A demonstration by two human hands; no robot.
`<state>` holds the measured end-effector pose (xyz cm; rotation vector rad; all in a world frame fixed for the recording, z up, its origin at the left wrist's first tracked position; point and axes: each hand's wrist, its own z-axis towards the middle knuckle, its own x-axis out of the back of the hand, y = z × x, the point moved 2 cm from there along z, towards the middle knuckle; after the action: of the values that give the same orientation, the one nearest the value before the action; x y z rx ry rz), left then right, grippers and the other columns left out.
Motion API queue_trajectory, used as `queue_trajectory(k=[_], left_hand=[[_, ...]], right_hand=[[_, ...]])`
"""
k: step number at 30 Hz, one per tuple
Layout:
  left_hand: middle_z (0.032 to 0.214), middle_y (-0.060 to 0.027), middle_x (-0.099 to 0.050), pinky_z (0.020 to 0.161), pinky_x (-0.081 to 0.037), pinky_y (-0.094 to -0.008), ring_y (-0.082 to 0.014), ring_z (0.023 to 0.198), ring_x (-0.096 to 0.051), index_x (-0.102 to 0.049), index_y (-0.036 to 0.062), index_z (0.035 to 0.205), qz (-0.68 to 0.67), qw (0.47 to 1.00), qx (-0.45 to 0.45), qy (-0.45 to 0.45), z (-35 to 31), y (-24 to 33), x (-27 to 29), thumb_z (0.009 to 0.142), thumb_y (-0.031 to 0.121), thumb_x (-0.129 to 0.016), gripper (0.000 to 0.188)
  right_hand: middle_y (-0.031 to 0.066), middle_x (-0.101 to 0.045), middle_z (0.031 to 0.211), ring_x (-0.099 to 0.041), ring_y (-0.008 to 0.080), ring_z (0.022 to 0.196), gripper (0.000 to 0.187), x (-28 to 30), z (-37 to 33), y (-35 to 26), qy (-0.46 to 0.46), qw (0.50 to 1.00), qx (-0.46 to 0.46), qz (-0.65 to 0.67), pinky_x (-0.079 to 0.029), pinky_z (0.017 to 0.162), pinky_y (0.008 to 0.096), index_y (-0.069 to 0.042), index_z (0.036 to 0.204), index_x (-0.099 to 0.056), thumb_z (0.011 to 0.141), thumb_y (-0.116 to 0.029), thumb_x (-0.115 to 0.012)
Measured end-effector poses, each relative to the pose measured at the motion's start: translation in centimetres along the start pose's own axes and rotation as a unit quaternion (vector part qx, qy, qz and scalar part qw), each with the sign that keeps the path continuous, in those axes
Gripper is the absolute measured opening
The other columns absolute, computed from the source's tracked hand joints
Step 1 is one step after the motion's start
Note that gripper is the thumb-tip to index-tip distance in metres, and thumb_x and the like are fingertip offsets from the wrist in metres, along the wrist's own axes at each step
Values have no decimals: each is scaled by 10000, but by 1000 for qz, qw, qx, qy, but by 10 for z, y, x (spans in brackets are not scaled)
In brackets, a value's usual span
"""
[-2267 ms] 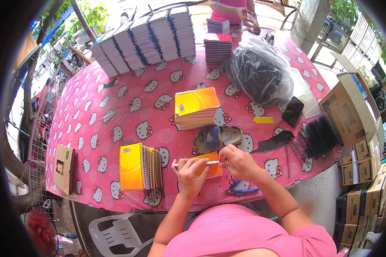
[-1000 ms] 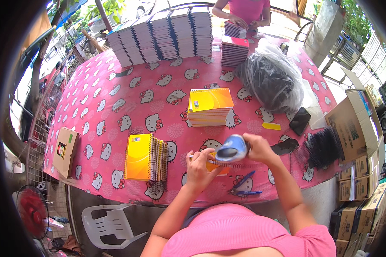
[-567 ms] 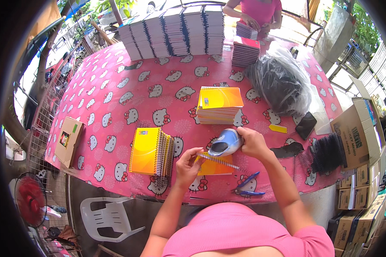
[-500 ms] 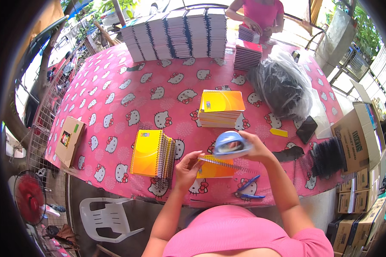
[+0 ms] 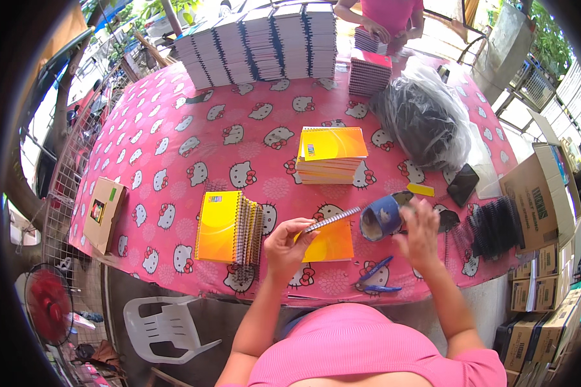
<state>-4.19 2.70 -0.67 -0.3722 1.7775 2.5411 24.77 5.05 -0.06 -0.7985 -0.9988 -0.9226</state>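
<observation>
My left hand (image 5: 289, 248) pinches one end of a thin spiral binding coil (image 5: 334, 219), which slants up to the right. Below it, a yellow-orange notebook cover (image 5: 332, 244) lies flat on the table, partly hidden by the hand. A rounded, hollow blue object (image 5: 381, 218) stands to the right of the coil; its exact kind is unclear. Just right of it, my right hand (image 5: 422, 237) is open with fingers spread, holding nothing. Blue-handled pliers or cutters (image 5: 377, 278) lie opened near the front edge.
Yellow spiral notebooks (image 5: 218, 227) are stacked at left, with another yellow stack (image 5: 331, 145) farther back. Black coils (image 5: 494, 227) spill from a carton (image 5: 539, 200). A bagged dark bundle (image 5: 426, 116), a phone (image 5: 462, 186) and tall notebook stacks (image 5: 258, 48) sit beyond. Another person works opposite.
My right hand has set down the blue object, let go and drawn back to the right. The coil in my left hand has swung from slanting down to slanting up.
</observation>
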Motion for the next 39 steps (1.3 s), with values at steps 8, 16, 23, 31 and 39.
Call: queue_trajectory(k=[8,16,23,31,39], left_hand=[[922,-157,-697,708,-553,-302,-225,830,-686,-645,-4,892,248,955,-160,-41,-28,-2,-14,762,-86,-734,178],[937,-172,-700,732,-558,-318,-255,868,-695,-646,2,895,273,940,-203,-5,-22,16,-18,745,-99,-733,201],[944,-178,-700,733,-557,-316,-256,869,-696,-647,3,903,260,945,-199,2,-22,25,-20,743,-119,-718,213],[941,-173,-693,763,-552,-359,-287,879,-686,-613,0,921,251,935,-249,-11,-26,36,-12,763,-125,-694,217],[1031,-192,-652,815,-533,-324,-159,882,-629,-492,29,889,2,911,-115,397,-7,113,73,913,67,-634,149]], right_hand=[[143,-539,1175,-503,319,1103,579,-24,-79,-39,-140,967,89,195,-381,938,492,-85,1297,-504,807,-305,-720],[149,-534,1114,-506,331,1054,475,27,-3,-97,-72,955,12,287,-391,921,455,-75,1204,-532,854,-357,-681],[158,-554,1084,-539,318,1014,426,40,4,-103,-20,965,20,259,-425,870,437,-64,1142,-572,855,-357,-688],[-33,-596,794,-546,21,734,328,17,9,-90,-396,540,-227,707,-440,648,205,-22,1078,-634,957,-327,-617],[158,-581,1073,-548,331,1052,442,-7,-54,-65,-162,956,86,230,-440,949,439,-50,1133,-599,785,-274,-752]])
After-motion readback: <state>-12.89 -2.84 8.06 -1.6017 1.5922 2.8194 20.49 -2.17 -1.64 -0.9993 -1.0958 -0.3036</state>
